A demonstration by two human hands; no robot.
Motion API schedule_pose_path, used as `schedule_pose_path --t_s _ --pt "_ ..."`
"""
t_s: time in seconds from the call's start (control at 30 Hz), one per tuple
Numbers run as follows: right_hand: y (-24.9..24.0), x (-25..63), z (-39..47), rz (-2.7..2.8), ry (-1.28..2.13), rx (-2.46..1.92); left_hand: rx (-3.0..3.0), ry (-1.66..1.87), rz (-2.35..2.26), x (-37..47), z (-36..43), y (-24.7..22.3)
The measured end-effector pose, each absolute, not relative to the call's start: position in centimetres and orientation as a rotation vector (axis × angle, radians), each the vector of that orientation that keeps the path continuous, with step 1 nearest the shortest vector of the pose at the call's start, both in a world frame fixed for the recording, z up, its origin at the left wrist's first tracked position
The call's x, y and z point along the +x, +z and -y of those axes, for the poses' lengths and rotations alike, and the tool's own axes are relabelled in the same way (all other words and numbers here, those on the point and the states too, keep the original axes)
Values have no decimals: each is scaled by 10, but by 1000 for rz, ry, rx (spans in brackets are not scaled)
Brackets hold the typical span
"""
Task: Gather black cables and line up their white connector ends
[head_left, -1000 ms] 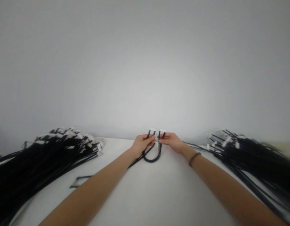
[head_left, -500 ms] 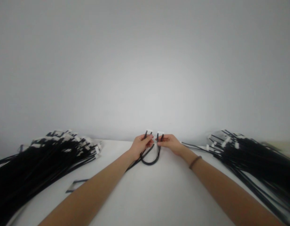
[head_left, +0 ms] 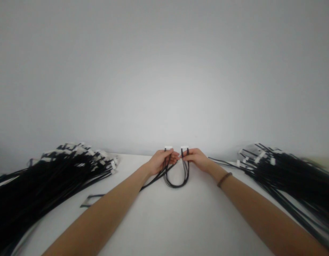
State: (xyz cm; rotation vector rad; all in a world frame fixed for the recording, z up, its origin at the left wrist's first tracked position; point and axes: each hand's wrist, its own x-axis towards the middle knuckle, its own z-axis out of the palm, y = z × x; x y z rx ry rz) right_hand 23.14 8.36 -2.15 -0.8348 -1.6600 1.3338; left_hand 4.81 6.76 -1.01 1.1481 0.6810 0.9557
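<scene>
Near the table's far edge, a black wire harness (head_left: 176, 186) hangs in a U-shaped loop between my two hands. My left hand (head_left: 162, 160) is closed on its wires just below one white connector (head_left: 168, 147). The wires below a second white connector (head_left: 184, 147) are pinched in my right hand (head_left: 196, 159). Both connectors stand upright, side by side and apart. More black wires run from my left hand down behind my left forearm, and a loose end with dark leads (head_left: 85, 206) shows on the forearm's other side.
A large heap of black wire harnesses (head_left: 47, 188) with white connectors lies at the left. Another such heap (head_left: 289, 181) covers the right side. The white table (head_left: 177, 224) meets a plain pale wall (head_left: 164, 78) at the back.
My right hand has moved slightly right, so the two connectors are farther apart and the loop is wider. The left hand's fingers have loosened a little. The loose end has shifted up and right.
</scene>
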Motion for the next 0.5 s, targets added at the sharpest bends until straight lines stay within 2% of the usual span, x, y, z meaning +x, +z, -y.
schedule_pose_path --t_s 0.5 --pt "-16 230 -75 1714 1307 -806 1341 1003 -707 53 -67 -15"
